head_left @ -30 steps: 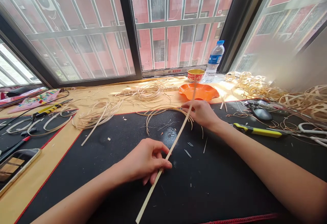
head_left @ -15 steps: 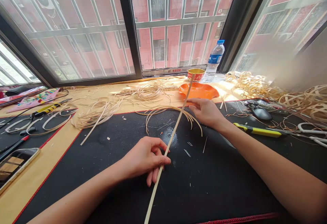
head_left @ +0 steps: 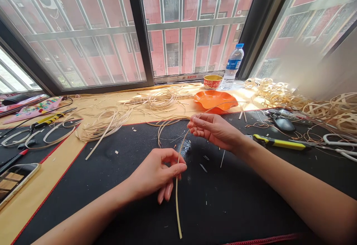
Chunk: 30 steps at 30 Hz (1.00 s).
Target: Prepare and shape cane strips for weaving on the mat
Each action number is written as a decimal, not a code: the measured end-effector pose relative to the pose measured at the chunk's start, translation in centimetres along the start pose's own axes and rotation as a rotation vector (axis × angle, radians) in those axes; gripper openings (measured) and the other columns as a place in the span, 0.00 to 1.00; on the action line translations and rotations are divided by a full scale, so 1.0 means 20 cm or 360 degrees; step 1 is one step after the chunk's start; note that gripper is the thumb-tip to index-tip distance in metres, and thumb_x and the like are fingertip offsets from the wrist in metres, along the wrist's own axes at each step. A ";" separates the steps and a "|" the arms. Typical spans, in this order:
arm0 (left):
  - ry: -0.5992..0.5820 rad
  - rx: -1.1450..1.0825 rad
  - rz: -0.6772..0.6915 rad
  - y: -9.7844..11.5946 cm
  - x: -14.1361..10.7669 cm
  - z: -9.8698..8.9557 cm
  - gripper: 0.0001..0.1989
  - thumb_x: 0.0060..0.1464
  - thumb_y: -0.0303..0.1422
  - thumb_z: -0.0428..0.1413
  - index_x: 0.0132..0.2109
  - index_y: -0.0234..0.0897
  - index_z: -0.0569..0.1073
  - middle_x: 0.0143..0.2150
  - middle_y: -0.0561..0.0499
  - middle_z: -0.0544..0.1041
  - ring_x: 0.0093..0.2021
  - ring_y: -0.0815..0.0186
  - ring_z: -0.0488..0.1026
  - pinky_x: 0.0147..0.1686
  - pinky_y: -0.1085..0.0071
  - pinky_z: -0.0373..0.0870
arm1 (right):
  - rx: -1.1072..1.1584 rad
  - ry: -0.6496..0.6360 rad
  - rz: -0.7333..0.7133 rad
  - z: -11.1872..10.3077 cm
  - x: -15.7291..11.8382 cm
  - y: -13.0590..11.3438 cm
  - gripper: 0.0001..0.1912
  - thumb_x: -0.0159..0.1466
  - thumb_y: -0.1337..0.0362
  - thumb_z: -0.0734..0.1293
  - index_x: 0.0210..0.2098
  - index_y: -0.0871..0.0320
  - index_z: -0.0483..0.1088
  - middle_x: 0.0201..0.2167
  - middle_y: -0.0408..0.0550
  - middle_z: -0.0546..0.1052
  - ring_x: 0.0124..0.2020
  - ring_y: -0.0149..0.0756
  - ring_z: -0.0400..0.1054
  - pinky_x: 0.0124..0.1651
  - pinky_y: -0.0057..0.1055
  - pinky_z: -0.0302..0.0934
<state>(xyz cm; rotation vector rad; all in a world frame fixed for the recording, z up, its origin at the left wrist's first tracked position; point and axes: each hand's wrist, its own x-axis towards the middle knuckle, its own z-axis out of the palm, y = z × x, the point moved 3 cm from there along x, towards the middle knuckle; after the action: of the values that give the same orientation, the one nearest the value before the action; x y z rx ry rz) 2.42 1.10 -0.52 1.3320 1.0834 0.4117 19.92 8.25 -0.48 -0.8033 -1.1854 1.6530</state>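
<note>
The two bare hands stand apart above a black mat (head_left: 237,207) with a red stitched edge, and both are closed on one long, narrow strip of pale rattan cane (head_left: 177,196). The left hand (head_left: 156,174) grips it between thumb and curled fingers, while the right hand (head_left: 216,131) pinches it farther along with its fingertips. The smooth, matte strip bows in a springy arc between them; its lower end hangs past the left hand over the mat, and its upper end curves out beyond the right hand. Small cane offcuts are scattered on the mat's dark, fine-textured surface, and a loose bundle of thin, curved cane strands (head_left: 174,126) lies just beyond the hands. Past the mat's far edge, on the tan counter (head_left: 47,166), lie a looser coil of fine cane (head_left: 163,99) and a glossy orange dish with a wavy rim (head_left: 212,100). To the mat's right rests a yellow-and-black handled tool (head_left: 279,144), with flat cane hoops (head_left: 326,109) heaped beyond it.
</note>
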 end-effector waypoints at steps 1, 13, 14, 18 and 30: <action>-0.0040 -0.0059 0.0000 0.00 0.00 0.00 0.12 0.51 0.40 0.56 0.34 0.36 0.65 0.18 0.59 0.70 0.11 0.73 0.66 0.06 0.84 0.57 | 0.0033 0.0029 -0.0014 0.00 0.00 0.00 0.13 0.51 0.61 0.75 0.32 0.60 0.72 0.29 0.44 0.77 0.29 0.24 0.71 0.36 0.22 0.67; -0.0238 -0.0143 -0.0056 0.02 -0.03 0.02 0.15 0.49 0.40 0.60 0.31 0.35 0.66 0.16 0.58 0.71 0.07 0.76 0.61 0.05 0.84 0.56 | 0.0030 -0.0144 -0.0008 0.02 -0.03 -0.04 0.26 0.58 0.68 0.70 0.54 0.63 0.62 0.41 0.54 0.79 0.36 0.32 0.74 0.42 0.30 0.68; -0.0288 -0.0181 -0.0047 0.02 -0.03 0.02 0.14 0.49 0.40 0.60 0.31 0.35 0.65 0.15 0.58 0.71 0.07 0.76 0.61 0.05 0.84 0.57 | 0.0022 -0.0181 -0.0022 0.02 -0.03 -0.05 0.28 0.58 0.68 0.70 0.56 0.62 0.60 0.42 0.55 0.79 0.36 0.31 0.74 0.42 0.29 0.68; -0.0469 -0.0328 -0.0003 0.02 -0.03 0.03 0.13 0.53 0.39 0.57 0.32 0.35 0.64 0.15 0.58 0.70 0.07 0.75 0.63 0.07 0.83 0.57 | -0.0043 -0.0267 -0.0085 0.02 -0.04 -0.05 0.35 0.59 0.67 0.69 0.63 0.56 0.52 0.42 0.52 0.79 0.34 0.30 0.73 0.38 0.27 0.67; -0.0618 -0.0072 -0.0051 0.04 -0.09 0.07 0.06 0.53 0.31 0.58 0.36 0.34 0.69 0.24 0.56 0.72 0.21 0.76 0.69 0.23 0.80 0.68 | 0.0061 -0.0274 -0.0079 -0.01 -0.03 -0.06 0.34 0.59 0.69 0.69 0.62 0.52 0.54 0.47 0.49 0.77 0.34 0.29 0.74 0.40 0.26 0.69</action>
<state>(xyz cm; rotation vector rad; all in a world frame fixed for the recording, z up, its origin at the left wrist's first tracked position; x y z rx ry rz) 3.03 -0.82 0.77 1.2871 0.7655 0.1427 20.60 7.91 0.56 -0.6120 -1.2777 1.7255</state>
